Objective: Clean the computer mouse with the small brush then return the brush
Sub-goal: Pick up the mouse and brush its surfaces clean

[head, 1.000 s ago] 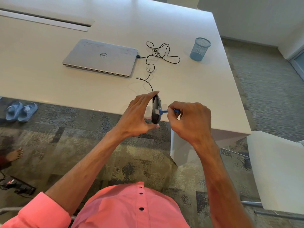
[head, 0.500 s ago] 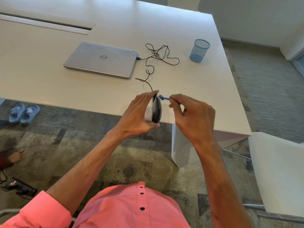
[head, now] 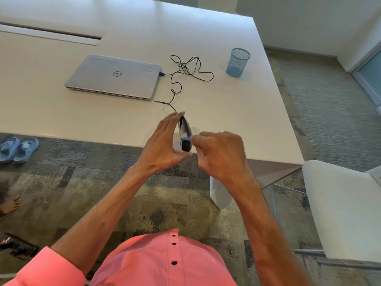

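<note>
At the far left, a pair of pale blue rubbery sandals [head: 17,149] sits on the mottled grey carpet [head: 86,188], and a bare foot [head: 9,205] shows at the frame's edge nearer by. The broad white surface [head: 237,104] is smooth and faintly glossy, with a long slot cut into it far left. A closed silver laptop [head: 114,76] lies flat on it, a thin slab with rounded corners. From its right side a thin black cable [head: 186,68] loops in a loose tangle and runs nearward to the computer mouse [head: 185,134].

The left hand [head: 162,148] holds that mouse above the near edge of the surface, tipped on its side so that it reads as a narrow dark oval, pinched lengthwise between the fingertips at its far end and the thumb at its near end. Just to its right, the right hand [head: 220,155] is curled, its grip narrow around the small brush [head: 185,138], of which only a blue tip shows, touching the mouse's lower half; the handle is hidden in the fingers.

Farther right, well apart, a blue wire-mesh cup [head: 238,62] stands upright near the surface's right edge. At the near right, a white chair [head: 346,211] with a smooth seat and thin metal legs stands on the carpet. Salmon-pink shirt sleeves and buttoned front fill the nearest edge.
</note>
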`<action>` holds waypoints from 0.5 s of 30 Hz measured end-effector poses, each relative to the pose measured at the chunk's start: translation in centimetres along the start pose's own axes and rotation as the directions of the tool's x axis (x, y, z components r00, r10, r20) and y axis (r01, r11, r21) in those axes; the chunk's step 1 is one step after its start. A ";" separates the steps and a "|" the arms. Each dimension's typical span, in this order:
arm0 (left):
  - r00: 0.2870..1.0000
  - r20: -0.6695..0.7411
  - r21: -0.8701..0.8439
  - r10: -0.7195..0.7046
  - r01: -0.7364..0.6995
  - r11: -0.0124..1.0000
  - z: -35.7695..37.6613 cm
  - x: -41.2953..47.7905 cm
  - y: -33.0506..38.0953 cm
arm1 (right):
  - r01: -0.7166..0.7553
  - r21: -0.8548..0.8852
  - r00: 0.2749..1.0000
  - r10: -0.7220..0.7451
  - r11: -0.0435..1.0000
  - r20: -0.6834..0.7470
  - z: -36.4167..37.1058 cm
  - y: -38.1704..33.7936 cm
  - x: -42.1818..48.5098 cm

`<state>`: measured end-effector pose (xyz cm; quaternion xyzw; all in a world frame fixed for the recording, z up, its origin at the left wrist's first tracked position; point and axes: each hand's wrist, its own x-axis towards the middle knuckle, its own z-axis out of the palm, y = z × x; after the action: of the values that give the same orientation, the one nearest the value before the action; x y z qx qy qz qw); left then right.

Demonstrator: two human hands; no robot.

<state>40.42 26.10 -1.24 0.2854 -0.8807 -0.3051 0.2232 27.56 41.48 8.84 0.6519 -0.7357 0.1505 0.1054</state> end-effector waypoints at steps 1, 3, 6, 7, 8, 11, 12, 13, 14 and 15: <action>1.000 -0.001 -0.001 0.001 -0.001 1.000 0.0 0.0 0.1 | 0.005 0.001 1.000 -0.005 1.000 0.029 0.0 -0.1 -0.1; 1.000 0.003 0.001 0.005 -0.005 1.000 0.1 0.0 0.3 | 0.003 -0.019 0.992 0.000 1.000 0.128 0.0 -0.3 -0.2; 1.000 0.022 -0.012 0.008 -0.008 1.000 0.1 -0.1 0.7 | -0.010 -0.010 0.995 0.011 1.000 0.101 -0.3 -0.2 -0.2; 1.000 0.026 -0.018 0.009 -0.009 1.000 0.1 -0.1 0.7 | -0.015 0.003 0.999 0.015 1.000 0.037 -0.5 -0.1 -0.1; 1.000 0.027 -0.021 0.011 -0.010 1.000 0.1 -0.1 0.6 | -0.020 0.016 0.999 0.020 1.000 -0.035 -0.5 0.0 0.0; 1.000 0.006 -0.022 0.020 -0.020 1.000 0.0 0.0 0.2 | -0.057 -0.032 0.986 0.051 0.998 -0.157 -0.5 0.2 0.5; 1.000 -0.004 -0.019 0.024 -0.024 1.000 0.0 0.0 0.1 | -0.067 -0.064 0.988 0.057 0.996 -0.145 -0.3 0.3 0.5; 1.000 -0.012 -0.017 0.027 -0.027 0.999 0.0 0.1 0.0 | -0.067 -0.091 0.992 0.056 0.994 -0.116 -0.2 0.3 0.5; 0.999 -0.018 -0.015 0.028 -0.028 0.999 -0.1 0.2 -0.1 | -0.063 -0.111 0.995 0.053 0.992 -0.087 -0.1 0.3 0.4; 0.999 -0.022 -0.015 0.027 -0.027 1.000 -0.1 0.2 -0.2 | -0.058 -0.122 0.997 0.051 0.991 -0.060 0.0 0.2 0.3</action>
<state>40.41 25.77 -1.24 0.2749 -0.8797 -0.3058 0.2389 27.33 41.23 8.88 0.6193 -0.7578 0.1259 0.1625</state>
